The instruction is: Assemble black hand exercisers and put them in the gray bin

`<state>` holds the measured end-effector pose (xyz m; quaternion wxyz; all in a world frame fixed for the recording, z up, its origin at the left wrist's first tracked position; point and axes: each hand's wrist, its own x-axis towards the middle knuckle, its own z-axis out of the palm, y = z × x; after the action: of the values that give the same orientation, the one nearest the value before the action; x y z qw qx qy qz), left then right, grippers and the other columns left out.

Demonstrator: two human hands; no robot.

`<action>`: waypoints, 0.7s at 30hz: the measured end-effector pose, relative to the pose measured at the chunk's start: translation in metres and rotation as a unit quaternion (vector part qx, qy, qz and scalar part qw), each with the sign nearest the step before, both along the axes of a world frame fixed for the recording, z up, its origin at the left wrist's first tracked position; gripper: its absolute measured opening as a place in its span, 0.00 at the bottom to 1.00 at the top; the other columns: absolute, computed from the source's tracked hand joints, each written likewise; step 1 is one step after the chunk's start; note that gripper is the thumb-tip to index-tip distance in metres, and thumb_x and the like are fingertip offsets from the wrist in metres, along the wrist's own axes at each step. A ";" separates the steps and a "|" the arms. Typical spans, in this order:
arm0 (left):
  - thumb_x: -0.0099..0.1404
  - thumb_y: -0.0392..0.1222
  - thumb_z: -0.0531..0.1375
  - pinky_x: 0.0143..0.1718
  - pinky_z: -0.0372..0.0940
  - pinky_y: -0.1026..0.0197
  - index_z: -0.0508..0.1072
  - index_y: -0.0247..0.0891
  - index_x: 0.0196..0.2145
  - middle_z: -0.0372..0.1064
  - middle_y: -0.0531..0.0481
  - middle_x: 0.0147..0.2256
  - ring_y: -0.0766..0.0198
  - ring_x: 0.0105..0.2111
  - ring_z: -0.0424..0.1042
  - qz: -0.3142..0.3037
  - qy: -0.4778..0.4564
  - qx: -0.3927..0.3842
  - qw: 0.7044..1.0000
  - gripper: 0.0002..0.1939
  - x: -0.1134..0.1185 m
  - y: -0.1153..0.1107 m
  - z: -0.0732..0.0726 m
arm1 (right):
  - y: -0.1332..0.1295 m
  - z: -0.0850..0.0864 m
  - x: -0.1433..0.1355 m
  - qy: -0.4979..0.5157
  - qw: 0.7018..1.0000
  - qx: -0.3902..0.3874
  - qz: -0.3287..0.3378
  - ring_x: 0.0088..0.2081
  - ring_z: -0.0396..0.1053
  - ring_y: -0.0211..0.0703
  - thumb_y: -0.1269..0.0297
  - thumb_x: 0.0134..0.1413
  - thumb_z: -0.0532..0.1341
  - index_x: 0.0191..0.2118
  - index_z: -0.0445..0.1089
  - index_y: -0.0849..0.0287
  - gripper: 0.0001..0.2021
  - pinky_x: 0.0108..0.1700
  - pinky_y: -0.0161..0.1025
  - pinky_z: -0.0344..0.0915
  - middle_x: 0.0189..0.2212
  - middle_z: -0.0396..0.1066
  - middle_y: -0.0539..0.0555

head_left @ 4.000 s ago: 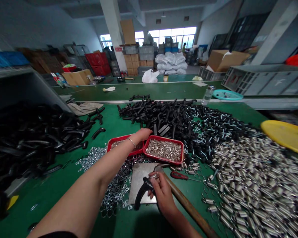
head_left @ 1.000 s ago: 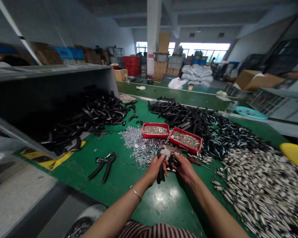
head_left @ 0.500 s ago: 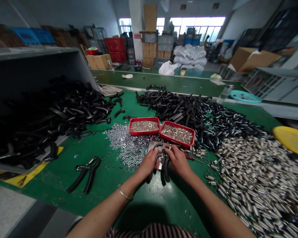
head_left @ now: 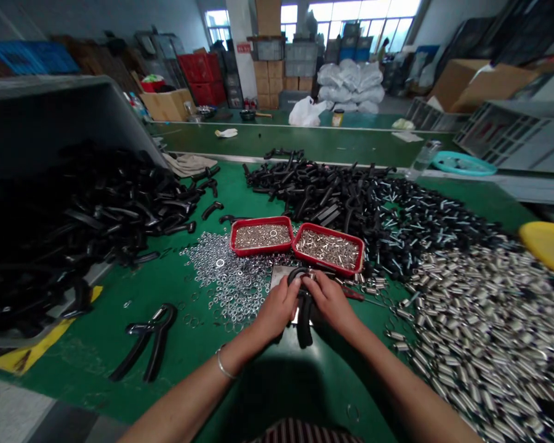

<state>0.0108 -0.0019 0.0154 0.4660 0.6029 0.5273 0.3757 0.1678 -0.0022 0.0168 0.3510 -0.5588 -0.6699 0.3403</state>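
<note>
Over a small metal plate (head_left: 279,275) at the bench's near middle, both my hands close on the black handle pieces (head_left: 305,326) of a hand grip strengthener. My left hand (head_left: 279,306) pinches its curved upper end. Beside it, my right hand (head_left: 331,300) grips the other side, thumb near the left thumb. One padded handle hangs down between the hands; the joint is partly hidden by my fingers. An assembled hand grip strengthener (head_left: 150,341) with a spring at its top lies to the left. A red-handled screwdriver (head_left: 352,293) lies by my right hand.
Red trays of small metal parts, a left one (head_left: 261,236) and a right one (head_left: 329,248), stand beyond my hands. Loose nuts and washers (head_left: 235,280) lie left, springs (head_left: 489,332) right. Black handles (head_left: 314,191) are heaped behind; a grey crate (head_left: 115,117) holds more.
The two handle pieces have come closer together, and my hands have drawn nearer each other at the upper end. The view has shifted slightly.
</note>
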 end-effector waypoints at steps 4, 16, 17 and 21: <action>0.72 0.55 0.49 0.35 0.63 0.59 0.70 0.38 0.44 0.70 0.51 0.26 0.58 0.30 0.71 -0.065 0.066 0.004 0.996 0.20 -0.013 -0.002 0.002 | -0.002 0.005 0.002 -0.046 0.998 -0.013 0.028 0.33 0.70 0.45 0.55 0.68 0.52 0.37 0.65 0.56 0.12 0.37 0.38 0.59 0.32 0.72 0.53; 0.73 0.56 0.48 0.35 0.62 0.58 0.68 0.37 0.51 0.69 0.53 0.21 0.56 0.27 0.71 -0.059 0.069 -0.008 0.996 0.22 -0.033 -0.021 -0.004 | -0.015 0.018 -0.012 -0.080 0.994 -0.005 0.079 0.35 0.70 0.45 0.54 0.70 0.50 0.39 0.66 0.57 0.14 0.38 0.38 0.60 0.32 0.73 0.54; 0.73 0.56 0.48 0.35 0.62 0.58 0.67 0.37 0.52 0.69 0.52 0.21 0.56 0.27 0.72 -0.060 0.083 -0.002 0.995 0.22 -0.034 -0.022 -0.004 | -0.017 0.021 -0.012 -0.084 0.993 -0.008 0.084 0.35 0.71 0.46 0.54 0.70 0.50 0.39 0.67 0.57 0.14 0.38 0.38 0.60 0.33 0.73 0.54; 0.73 0.55 0.47 0.35 0.63 0.58 0.67 0.37 0.53 0.71 0.51 0.23 0.57 0.27 0.72 -0.070 0.079 0.011 0.994 0.22 -0.039 -0.029 -0.004 | -0.026 0.035 -0.014 -0.084 0.992 -0.017 0.089 0.39 0.71 0.47 0.55 0.70 0.50 0.42 0.67 0.57 0.14 0.42 0.40 0.62 0.37 0.75 0.57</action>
<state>-0.0277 -0.0308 0.0119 0.4418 0.6713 0.5146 0.2989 0.1537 -0.0286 0.0514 0.2525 -0.5294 -0.7383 0.3330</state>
